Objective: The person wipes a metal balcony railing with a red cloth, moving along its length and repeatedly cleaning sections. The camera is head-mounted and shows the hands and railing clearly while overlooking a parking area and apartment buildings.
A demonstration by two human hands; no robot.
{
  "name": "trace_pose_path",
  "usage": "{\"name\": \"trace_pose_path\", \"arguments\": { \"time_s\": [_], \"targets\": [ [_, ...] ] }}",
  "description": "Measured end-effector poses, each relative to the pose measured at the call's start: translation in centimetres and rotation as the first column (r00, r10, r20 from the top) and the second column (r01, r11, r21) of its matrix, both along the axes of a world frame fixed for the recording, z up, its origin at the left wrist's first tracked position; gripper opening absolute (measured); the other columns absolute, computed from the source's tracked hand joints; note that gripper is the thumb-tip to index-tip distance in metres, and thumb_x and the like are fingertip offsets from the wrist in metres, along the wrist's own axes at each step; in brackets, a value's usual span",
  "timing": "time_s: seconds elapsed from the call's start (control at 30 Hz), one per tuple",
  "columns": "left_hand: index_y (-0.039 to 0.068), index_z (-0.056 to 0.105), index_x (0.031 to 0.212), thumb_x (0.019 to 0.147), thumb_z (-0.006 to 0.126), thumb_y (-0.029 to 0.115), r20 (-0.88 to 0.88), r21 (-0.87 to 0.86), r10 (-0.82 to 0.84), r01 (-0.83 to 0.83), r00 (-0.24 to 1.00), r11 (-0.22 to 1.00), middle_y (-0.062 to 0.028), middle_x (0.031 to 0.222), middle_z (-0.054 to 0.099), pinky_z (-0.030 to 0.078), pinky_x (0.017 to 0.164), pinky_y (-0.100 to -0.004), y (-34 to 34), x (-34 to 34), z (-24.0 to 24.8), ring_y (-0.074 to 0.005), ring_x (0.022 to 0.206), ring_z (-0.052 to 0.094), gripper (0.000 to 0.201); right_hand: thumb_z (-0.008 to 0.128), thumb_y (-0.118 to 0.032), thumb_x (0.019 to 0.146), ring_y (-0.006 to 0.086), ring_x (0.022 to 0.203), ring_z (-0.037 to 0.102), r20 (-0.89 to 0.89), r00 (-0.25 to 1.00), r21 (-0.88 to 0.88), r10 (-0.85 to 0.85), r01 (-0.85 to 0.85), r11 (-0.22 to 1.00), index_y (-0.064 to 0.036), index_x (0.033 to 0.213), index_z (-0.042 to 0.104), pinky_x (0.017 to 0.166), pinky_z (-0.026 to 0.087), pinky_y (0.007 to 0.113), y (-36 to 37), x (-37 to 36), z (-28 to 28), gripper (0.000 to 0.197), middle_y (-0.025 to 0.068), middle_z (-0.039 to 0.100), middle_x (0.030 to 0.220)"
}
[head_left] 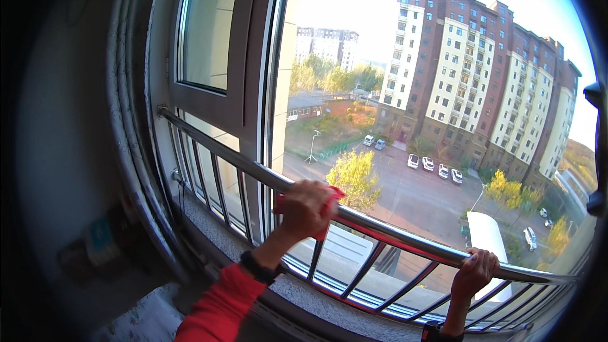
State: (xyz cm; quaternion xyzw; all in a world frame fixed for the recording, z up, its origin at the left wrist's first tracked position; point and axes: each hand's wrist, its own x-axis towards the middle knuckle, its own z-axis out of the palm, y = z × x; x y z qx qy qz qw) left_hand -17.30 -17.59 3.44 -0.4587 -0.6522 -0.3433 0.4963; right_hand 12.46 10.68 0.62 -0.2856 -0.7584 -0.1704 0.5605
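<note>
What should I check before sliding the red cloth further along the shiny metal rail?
1. Left hand wrapped over the red cloth on the shiny metal guard rail: ok.
2. Right hand gripping the rail, steadying: ok.
3. Rail between the hands free of obstacles: ok.
4. Cloth fully around the rail: cannot tell, underside hidden.
5. Window pane closed behind the rail: cannot tell.

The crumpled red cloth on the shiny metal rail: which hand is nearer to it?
Left. The left hand presses the crumpled red cloth onto the shiny metal rail; the right hand grips the rail farther along, apart from it.
</note>
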Motion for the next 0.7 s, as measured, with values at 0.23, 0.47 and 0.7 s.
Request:
{"name": "trace_pose_path", "arguments": {
  "time_s": [0.23, 0.47, 0.7],
  "targets": [
    [0.007, 0.067, 0.095, 0.084, 0.065, 0.017, 0.136, 0.091, 0.237, -0.251, 0.962, 0.964, -0.0108, 0.097, 0.067, 0.047, 0.089, -0.0441, -7.9, -8.8, -0.5, -0.0315, 0.095, 0.062, 0.015, 0.031, -0.017, 0.101, 0.0324, 0.088, 0.058, -0.048, 0.999, 0.032, -0.012, 0.013, 0.999, -0.0051, 0.075, 0.057, 0.102, 0.040, 0.048, -0.1, -0.6, -0.1, 0.039, 0.0134, 0.058, 0.077],
    [0.007, 0.066, 0.095, 0.087, 0.063, 0.016, 0.148, 0.168, 0.236, -0.260, 0.960, 0.951, -0.0125, 0.096, 0.065, 0.045, 0.094, -0.0448, -6.5, -7.7, -1.0, -0.0330, 0.096, 0.060, 0.012, 0.031, -0.016, 0.102, 0.0307, 0.080, 0.055, -0.103, 0.994, 0.113, -0.031, 0.043, 0.993, -0.0061, 0.073, 0.054, 0.100, 0.040, 0.045, -0.2, -1.1, 0.1, 0.038, 0.0123, 0.057, 0.075],
    [0.007, 0.064, 0.096, 0.084, 0.065, 0.020, 0.044, 0.085, 0.079, -0.082, 0.996, 0.993, -0.0124, 0.093, 0.063, 0.044, 0.086, -0.0464, 0.6, 0.8, -0.9, -0.0326, 0.091, 0.060, 0.018, 0.027, -0.020, 0.102, 0.0306, 0.087, 0.058, -0.083, 0.995, 0.064, -0.054, 0.060, 0.996, -0.0064, 0.075, 0.058, 0.103, 0.039, 0.046, 0.2, -0.9, -0.2, 0.043, 0.0117, 0.056, 0.074]
  ]
}}
